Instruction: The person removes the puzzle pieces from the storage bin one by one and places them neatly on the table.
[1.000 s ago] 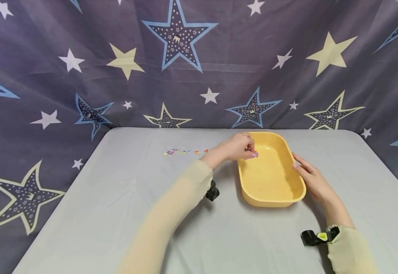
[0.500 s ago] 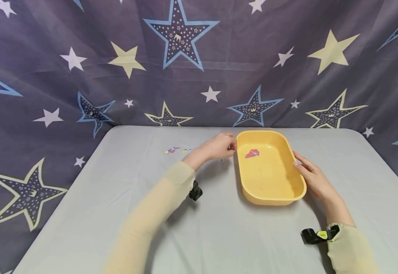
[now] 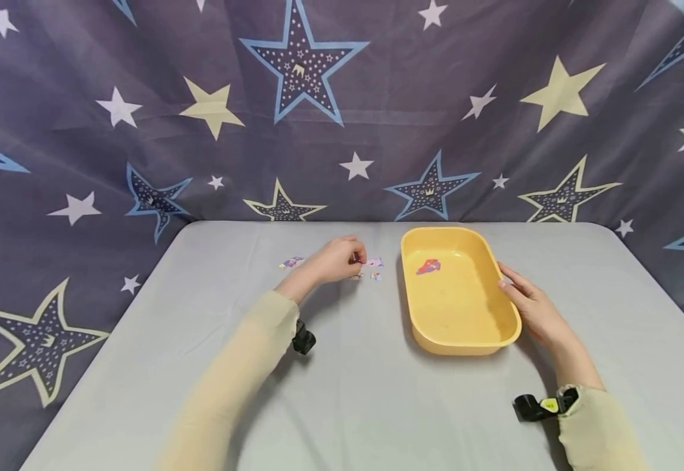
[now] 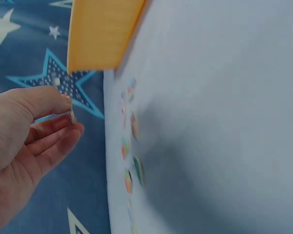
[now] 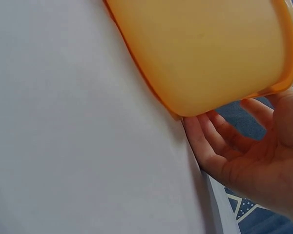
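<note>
A yellow plastic basin (image 3: 462, 307) stands on the right half of the table, with one flat red and purple piece (image 3: 428, 266) lying inside near its far left corner. My right hand (image 3: 533, 304) holds the basin's right side, thumb at the rim and fingers along the outer wall (image 5: 224, 139). To the left of the basin, my left hand (image 3: 339, 258) pinches a small thin piece (image 4: 72, 116), seen almost edge-on, between thumb and fingers. Several small colourful flat pieces (image 3: 375, 277) lie on the cloth around and below that hand; some are hidden behind it.
A pale grey cloth (image 3: 377, 405) covers the table. Behind it hangs a dark curtain (image 3: 295, 150) with a star pattern. A black wrist device (image 3: 303, 337) is on the left wrist and another black device (image 3: 533, 407) on the right.
My left hand has moved left, from over the basin to the pieces on the cloth. The red and purple piece has been let go into the basin. The right hand stays at the basin.
</note>
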The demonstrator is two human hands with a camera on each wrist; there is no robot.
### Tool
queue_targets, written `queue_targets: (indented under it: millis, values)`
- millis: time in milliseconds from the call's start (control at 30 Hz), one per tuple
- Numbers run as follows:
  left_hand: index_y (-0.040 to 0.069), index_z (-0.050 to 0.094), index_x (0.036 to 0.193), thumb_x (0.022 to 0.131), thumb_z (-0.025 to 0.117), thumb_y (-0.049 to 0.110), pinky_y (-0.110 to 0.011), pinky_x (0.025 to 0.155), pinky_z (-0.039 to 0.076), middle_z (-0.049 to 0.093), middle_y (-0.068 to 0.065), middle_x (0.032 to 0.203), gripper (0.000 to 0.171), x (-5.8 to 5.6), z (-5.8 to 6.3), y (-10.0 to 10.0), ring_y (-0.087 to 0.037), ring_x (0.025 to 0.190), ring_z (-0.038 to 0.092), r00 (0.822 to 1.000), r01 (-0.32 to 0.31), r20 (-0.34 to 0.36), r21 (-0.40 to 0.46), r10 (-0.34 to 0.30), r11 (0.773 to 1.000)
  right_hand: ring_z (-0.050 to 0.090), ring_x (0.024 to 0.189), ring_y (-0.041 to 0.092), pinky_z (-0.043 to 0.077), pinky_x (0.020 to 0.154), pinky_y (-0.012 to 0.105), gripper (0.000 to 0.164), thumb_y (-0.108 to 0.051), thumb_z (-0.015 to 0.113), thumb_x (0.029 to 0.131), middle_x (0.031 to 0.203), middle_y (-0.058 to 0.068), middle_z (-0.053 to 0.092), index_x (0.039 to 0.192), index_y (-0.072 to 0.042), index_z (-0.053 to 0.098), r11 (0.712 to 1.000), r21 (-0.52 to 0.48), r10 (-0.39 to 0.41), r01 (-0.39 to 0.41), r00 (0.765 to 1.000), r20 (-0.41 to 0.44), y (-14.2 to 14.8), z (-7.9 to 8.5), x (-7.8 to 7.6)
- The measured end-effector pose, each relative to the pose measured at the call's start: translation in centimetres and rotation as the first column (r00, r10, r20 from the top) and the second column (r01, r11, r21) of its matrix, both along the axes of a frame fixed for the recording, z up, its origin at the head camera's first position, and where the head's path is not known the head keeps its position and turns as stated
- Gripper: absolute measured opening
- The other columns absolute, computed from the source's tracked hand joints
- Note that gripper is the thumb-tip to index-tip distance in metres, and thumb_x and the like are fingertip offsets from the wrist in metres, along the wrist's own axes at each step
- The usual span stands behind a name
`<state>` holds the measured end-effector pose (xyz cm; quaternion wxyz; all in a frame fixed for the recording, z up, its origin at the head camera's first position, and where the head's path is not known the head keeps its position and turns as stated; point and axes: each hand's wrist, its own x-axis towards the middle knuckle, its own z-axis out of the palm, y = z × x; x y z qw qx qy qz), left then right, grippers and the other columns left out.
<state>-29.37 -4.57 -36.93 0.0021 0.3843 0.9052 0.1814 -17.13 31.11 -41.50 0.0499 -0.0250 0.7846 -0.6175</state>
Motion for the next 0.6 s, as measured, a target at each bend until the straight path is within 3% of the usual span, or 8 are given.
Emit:
queue_targets:
  millis: [133,400,600]
  values:
    - [0.010,0.062,0.081,0.077,0.058,0.005,-0.026,0.071,0.043,0.056,-0.002,0.084,0.007,0.1,-0.7,-1.6,-0.013,0.075,0.052,0.999,-0.029,0.018,-0.001,0.029,1.000,0.057,0.090,0.000,0.050,0.073,0.020,0.060,-0.029,0.041,0.096,0.112,-0.001,0.047,0.145,-0.007,0.015,1.000,-0.001,-0.002,0.002,1.000,-0.004,-0.1,-0.1,0.0]
    - [0.009,0.062,0.081,0.077,0.059,0.006,-0.028,0.071,0.045,0.057,-0.003,0.084,0.006,0.4,-1.5,-4.0,-0.015,0.077,0.056,0.996,-0.088,0.021,-0.002,0.088,0.996,0.056,0.092,-0.004,0.049,0.074,0.019,0.059,-0.030,0.040,0.097,0.135,0.024,0.030,0.145,-0.008,0.014,1.000,0.013,-0.007,0.007,1.000,-0.008,-0.1,-0.1,0.2]
    - [0.008,0.064,0.081,0.077,0.060,0.007,-0.030,0.072,0.046,0.058,-0.004,0.084,0.005,0.4,-2.2,-5.9,-0.016,0.078,0.056,0.986,-0.164,0.040,-0.016,0.165,0.986,0.055,0.093,-0.004,0.049,0.074,0.018,0.059,-0.030,0.039,0.097,0.136,0.023,0.029,0.145,-0.008,0.014,1.000,0.021,-0.004,0.004,1.000,-0.009,-0.2,-0.1,0.1]
